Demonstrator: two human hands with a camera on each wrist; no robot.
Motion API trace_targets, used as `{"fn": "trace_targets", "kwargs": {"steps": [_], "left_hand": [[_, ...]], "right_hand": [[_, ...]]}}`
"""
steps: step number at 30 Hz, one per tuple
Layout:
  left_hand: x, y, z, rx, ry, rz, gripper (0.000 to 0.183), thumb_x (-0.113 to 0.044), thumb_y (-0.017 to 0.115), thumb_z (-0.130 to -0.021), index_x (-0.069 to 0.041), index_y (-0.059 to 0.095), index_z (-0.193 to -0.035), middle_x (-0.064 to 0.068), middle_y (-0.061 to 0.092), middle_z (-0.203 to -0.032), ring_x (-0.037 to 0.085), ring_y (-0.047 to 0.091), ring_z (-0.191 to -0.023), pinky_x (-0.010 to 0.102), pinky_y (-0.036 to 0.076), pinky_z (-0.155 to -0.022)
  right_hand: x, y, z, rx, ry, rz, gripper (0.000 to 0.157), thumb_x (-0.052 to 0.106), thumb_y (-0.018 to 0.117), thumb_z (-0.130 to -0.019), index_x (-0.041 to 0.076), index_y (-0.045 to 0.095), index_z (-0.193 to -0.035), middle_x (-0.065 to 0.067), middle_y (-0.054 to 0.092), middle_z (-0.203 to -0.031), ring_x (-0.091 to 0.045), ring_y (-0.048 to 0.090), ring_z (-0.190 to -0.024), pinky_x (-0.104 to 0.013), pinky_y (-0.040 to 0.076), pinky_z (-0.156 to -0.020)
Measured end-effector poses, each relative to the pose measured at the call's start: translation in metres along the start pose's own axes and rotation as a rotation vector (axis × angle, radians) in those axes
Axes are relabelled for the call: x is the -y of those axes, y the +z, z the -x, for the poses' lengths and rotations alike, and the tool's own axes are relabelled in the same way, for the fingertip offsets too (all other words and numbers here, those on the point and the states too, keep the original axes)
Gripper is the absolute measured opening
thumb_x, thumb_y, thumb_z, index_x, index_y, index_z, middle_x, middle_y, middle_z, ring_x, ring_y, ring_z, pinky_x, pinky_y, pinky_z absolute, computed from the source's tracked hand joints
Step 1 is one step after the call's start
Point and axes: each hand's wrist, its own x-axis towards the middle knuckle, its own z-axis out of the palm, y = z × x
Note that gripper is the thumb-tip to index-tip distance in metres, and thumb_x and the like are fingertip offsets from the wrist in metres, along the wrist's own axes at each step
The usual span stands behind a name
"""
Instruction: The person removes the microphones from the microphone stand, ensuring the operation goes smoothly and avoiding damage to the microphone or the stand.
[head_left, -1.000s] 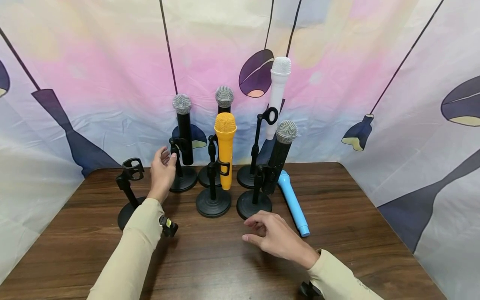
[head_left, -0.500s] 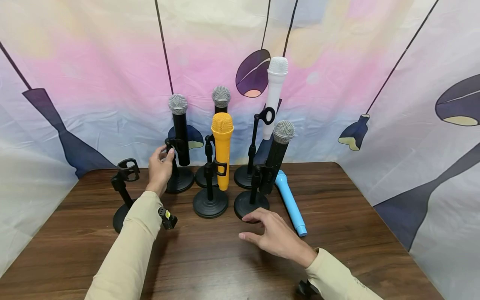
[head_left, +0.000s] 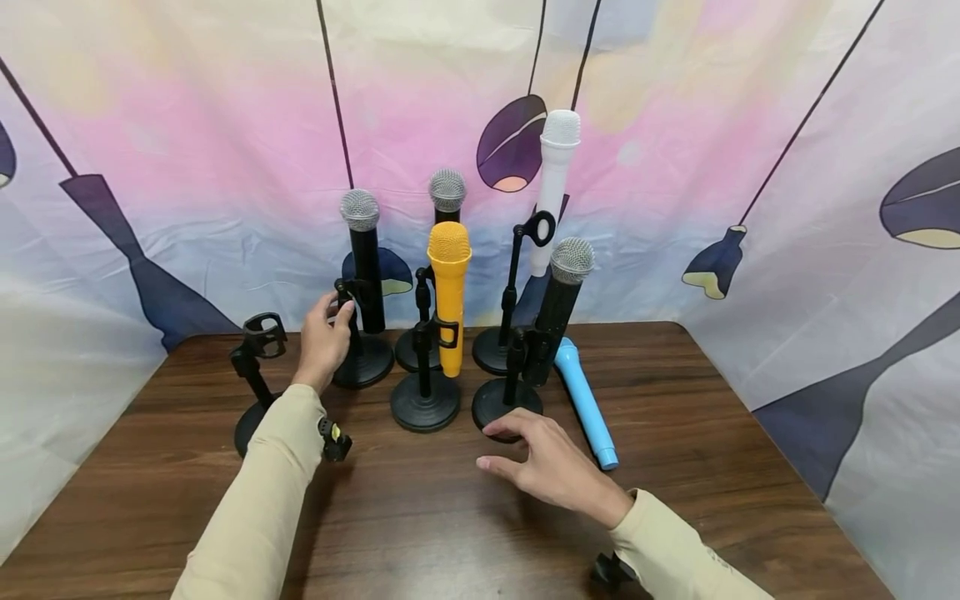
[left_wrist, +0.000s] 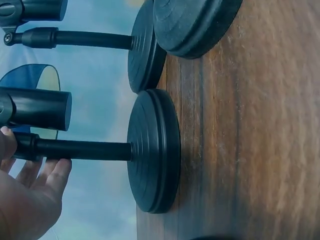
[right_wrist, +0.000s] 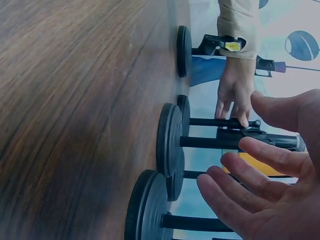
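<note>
My left hand (head_left: 324, 343) holds the upper pole of a microphone stand (left_wrist: 90, 150), thumb on one side and fingers on the other. That stand carries a black microphone (head_left: 366, 271) with a silver mesh head, and its round base (left_wrist: 152, 152) is on the table. My right hand (head_left: 551, 462) has relaxed, spread fingers with nothing between them. It hovers near the base of the front right stand (head_left: 498, 404), which bears a tilted black microphone (head_left: 558, 308). A light blue microphone (head_left: 587, 407) lies on the table beyond the right hand.
A yellow microphone (head_left: 450, 292) stands in a front middle stand, with another black microphone (head_left: 447, 193) behind it. At the back right is a white microphone (head_left: 557, 171) in a tall stand. An unfilled stand (head_left: 258, 375) is at the left. A printed curtain (head_left: 637, 200) hangs behind the table (head_left: 420, 517).
My left hand has closed in on the leftmost black microphone's stand and taken hold of its pole. That stand has shifted slightly left. The right hand stays nearly still.
</note>
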Motion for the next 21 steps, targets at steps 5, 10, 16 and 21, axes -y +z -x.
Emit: {"fn": "trace_targets", "kwargs": {"steps": [5, 10, 16, 21], "left_hand": [[0.002, -0.003, 0.006, 0.012, 0.059, -0.019, 0.059, -0.034, 0.040, -0.111, -0.004, 0.027, -0.160, 0.031, 0.038, -0.152, 0.050, 0.039, -0.137, 0.062, 0.039, -0.107], [0.001, -0.005, 0.015, 0.013, 0.085, -0.037, 0.060, -0.036, 0.043, -0.110, -0.003, 0.030, -0.159, 0.031, 0.040, -0.151, 0.049, 0.042, -0.136, 0.061, 0.039, -0.106], [0.001, -0.009, 0.026, 0.047, 0.090, -0.066, 0.062, -0.039, 0.043, -0.110, -0.005, 0.028, -0.159, 0.030, 0.041, -0.151, 0.048, 0.044, -0.134, 0.062, 0.041, -0.105], [0.001, -0.014, 0.032, 0.048, 0.128, -0.084, 0.061, -0.037, 0.044, -0.110, -0.002, 0.031, -0.158, 0.031, 0.045, -0.147, 0.046, 0.048, -0.131, 0.062, 0.041, -0.104]], "right_hand": [[0.005, 0.000, -0.001, -0.015, -0.011, -0.005, 0.042, 0.041, 0.075, -0.093, 0.012, 0.070, -0.123, 0.003, 0.067, -0.120, -0.023, 0.065, -0.111, -0.045, 0.056, -0.088], [0.009, 0.000, -0.002, -0.026, -0.019, -0.025, 0.039, 0.039, 0.075, -0.093, 0.014, 0.070, -0.123, 0.001, 0.067, -0.120, -0.022, 0.065, -0.111, -0.045, 0.056, -0.088], [0.015, 0.002, -0.005, -0.024, -0.033, -0.031, 0.038, 0.039, 0.075, -0.093, 0.017, 0.070, -0.123, 0.003, 0.067, -0.117, -0.015, 0.064, -0.110, -0.042, 0.056, -0.089], [0.022, 0.002, -0.010, -0.028, -0.065, -0.045, 0.037, 0.039, 0.075, -0.093, 0.018, 0.070, -0.123, 0.006, 0.066, -0.117, -0.015, 0.063, -0.110, -0.042, 0.056, -0.090]]}}
